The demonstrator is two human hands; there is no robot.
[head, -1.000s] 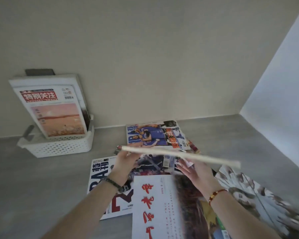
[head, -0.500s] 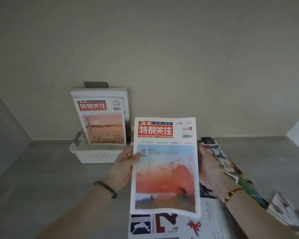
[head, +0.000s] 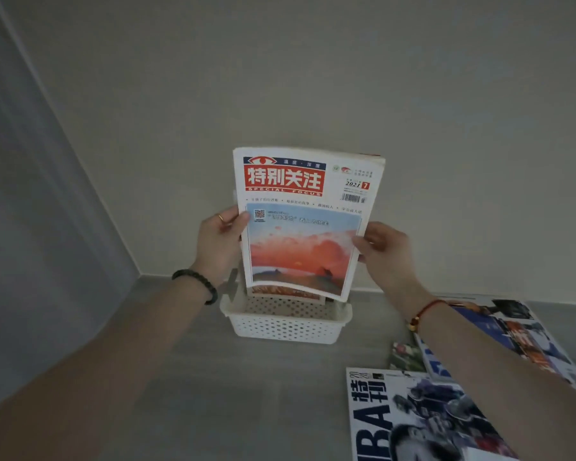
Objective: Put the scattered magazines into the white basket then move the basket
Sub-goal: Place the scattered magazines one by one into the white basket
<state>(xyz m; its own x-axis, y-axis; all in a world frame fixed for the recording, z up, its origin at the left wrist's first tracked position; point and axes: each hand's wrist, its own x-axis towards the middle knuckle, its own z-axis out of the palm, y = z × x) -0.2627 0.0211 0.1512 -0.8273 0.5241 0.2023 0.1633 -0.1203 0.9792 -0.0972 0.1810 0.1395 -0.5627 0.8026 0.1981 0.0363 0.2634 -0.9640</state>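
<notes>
Hands hold one magazine (head: 305,224) upright above a white basket (head: 285,322). Left hand (head: 218,244) grips the magazine's left edge, thumb curled over the front cover and the other fingers hidden behind it. Right hand (head: 384,249) grips the right edge the same way, thumb on the cover, fingers behind. A ring sits on a left finger, a dark bead bracelet (head: 197,284) on the left wrist, a red cord bracelet (head: 424,312) on the right wrist.

The cover has a red title block with white Chinese characters, the words SPECIAL FOCUS, the date 2021 7, and an orange sunset picture. Its bottom edge hangs just over the basket's open top and curls forward a little.

The basket is perforated plastic and stands on a grey surface (head: 213,394), at the back edge against a pale wall (head: 313,78). Another magazine (head: 286,292) already stands inside it, just behind the held one; only its lower strip shows.

More magazines lie flat toward the surface's right front: a sports magazine (head: 419,424) with large letters nearest, and a second sports magazine (head: 526,337) behind it, partly under the right forearm. A smaller printed piece (head: 404,356) peeks out between them
</notes>
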